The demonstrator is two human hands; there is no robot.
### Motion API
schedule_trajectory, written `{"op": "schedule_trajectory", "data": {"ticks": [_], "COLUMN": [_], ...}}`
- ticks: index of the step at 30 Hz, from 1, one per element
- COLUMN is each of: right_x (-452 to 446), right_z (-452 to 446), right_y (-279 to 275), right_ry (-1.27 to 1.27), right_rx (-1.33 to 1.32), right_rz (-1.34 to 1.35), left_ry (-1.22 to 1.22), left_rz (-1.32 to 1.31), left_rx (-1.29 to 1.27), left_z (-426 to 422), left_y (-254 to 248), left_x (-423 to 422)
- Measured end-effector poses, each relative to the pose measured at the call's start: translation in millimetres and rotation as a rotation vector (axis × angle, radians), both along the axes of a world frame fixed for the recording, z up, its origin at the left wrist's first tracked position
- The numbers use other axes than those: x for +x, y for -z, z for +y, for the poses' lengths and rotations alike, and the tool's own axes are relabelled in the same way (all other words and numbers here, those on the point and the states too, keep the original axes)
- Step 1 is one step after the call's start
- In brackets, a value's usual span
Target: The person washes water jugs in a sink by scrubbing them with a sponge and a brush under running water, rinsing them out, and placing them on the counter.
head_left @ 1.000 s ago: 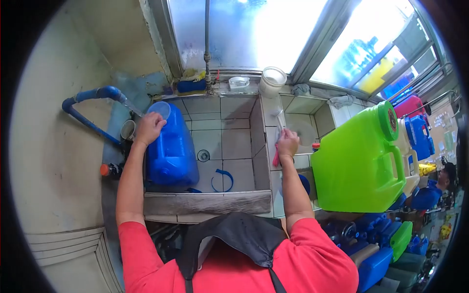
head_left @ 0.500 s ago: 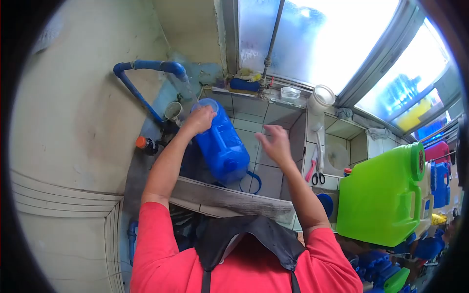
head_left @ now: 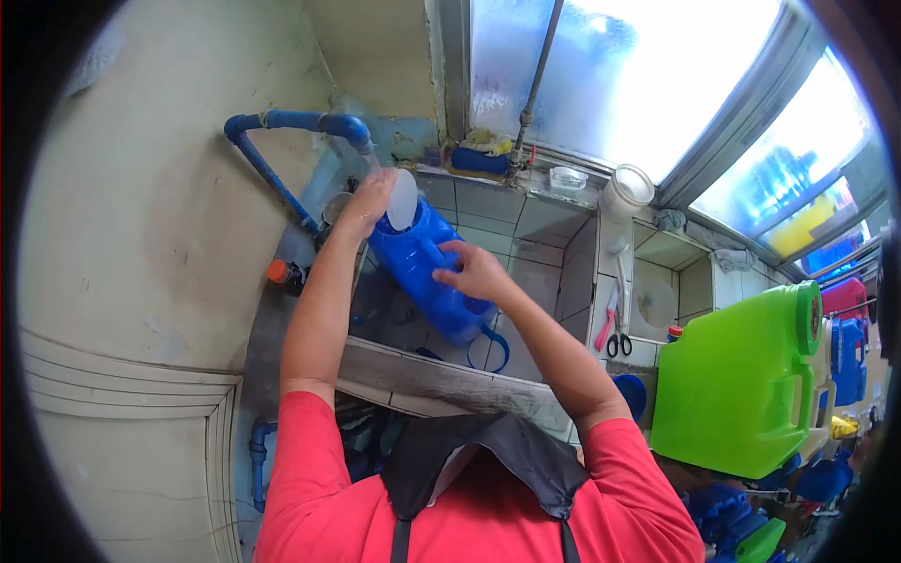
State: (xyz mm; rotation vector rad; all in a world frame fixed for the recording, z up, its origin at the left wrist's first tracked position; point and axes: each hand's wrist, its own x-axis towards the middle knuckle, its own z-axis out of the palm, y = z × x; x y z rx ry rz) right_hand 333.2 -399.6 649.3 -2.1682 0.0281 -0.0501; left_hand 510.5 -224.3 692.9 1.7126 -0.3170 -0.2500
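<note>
A blue water jug (head_left: 413, 255) leans in the tiled basin, its mouth toward the blue pipe (head_left: 319, 122). Water falls from the pipe's end onto my left hand (head_left: 369, 197). That hand is closed on a whitish, translucent funnel-like piece (head_left: 404, 199), tilted up at the jug's mouth; most of its fingers are hidden. My right hand (head_left: 477, 274) has its thumb and fingers curled at the handle on the jug's upper side. A blue ring-shaped strap (head_left: 499, 352) lies by the jug's lower end.
A large green jug (head_left: 732, 380) stands right of the basin (head_left: 533, 253). Scissors (head_left: 618, 343) and a white tub (head_left: 627, 191) are on the tiled ledge. An orange-capped bottle (head_left: 280, 272) stands at left. A sponge (head_left: 481, 159) lies below the window.
My left hand has tipped the funnel-like piece up at the jug's mouth and moved under the stream. My right hand has come from open air on the right to the jug's handle.
</note>
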Motion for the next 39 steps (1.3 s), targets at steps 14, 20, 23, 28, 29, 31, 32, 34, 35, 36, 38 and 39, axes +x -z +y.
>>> {"op": "schedule_trajectory", "data": {"ticks": [14, 20, 23, 28, 29, 31, 32, 34, 35, 36, 38, 39], "right_x": [98.1, 82.8, 69.9, 61.6, 51.5, 34.2, 22.6, -8.2, -30.0, -51.9, -104.3, -132.5], "right_z": [38.1, 45.6, 50.9, 58.7, 50.8, 25.6, 11.4, -26.8, -48.6, -69.7, -119.6, -146.9], "right_y": [-56.0, -45.9, -36.9, -36.2, -44.4, -51.6, -49.5, -42.8, -44.1, -45.9, -39.4, -34.1], "right_ry": [-0.018, -0.080, 0.215, 0.110, 0.142, 0.199, 0.221, 0.302, 0.422, 0.534, 0.634, 0.701], "right_rx": [0.208, -0.528, -0.540, -0.091, -0.092, -0.060, 0.005, -0.062, -0.101, -0.135, -0.141, -0.173], "right_rz": [-0.272, -0.669, -0.648, -0.729, -0.733, -0.553, -0.385, -0.494, -0.408, -0.323, -0.370, -0.237], "left_ry": [-0.085, -0.179, -0.316, -0.398, -0.313, -0.177, -0.080, -0.169, -0.144, -0.220, -0.294, -0.188], "left_rz": [0.288, 0.292, -0.173, -0.433, -0.399, -0.324, -0.267, -0.446, -0.438, -0.662, -0.886, -0.777], "left_rx": [-0.167, -0.519, -0.370, -0.136, -0.137, -0.077, -0.001, 0.596, 0.583, 0.827, 1.073, 0.985], "left_z": [2.6, 12.0, 5.8, -24.0, -34.9, -39.0, -40.5, -39.8, -38.1, -33.7, -25.7, -23.4], "left_y": [-3.6, -11.8, -2.6, -2.3, 3.8, 11.6, 16.8, -4.0, 10.1, 28.1, 43.1, 45.6], "left_x": [-16.0, -19.8, -20.6, -56.5, -58.2, -47.8, -43.7, -56.9, -56.1, -52.1, -42.6, -36.8]}}
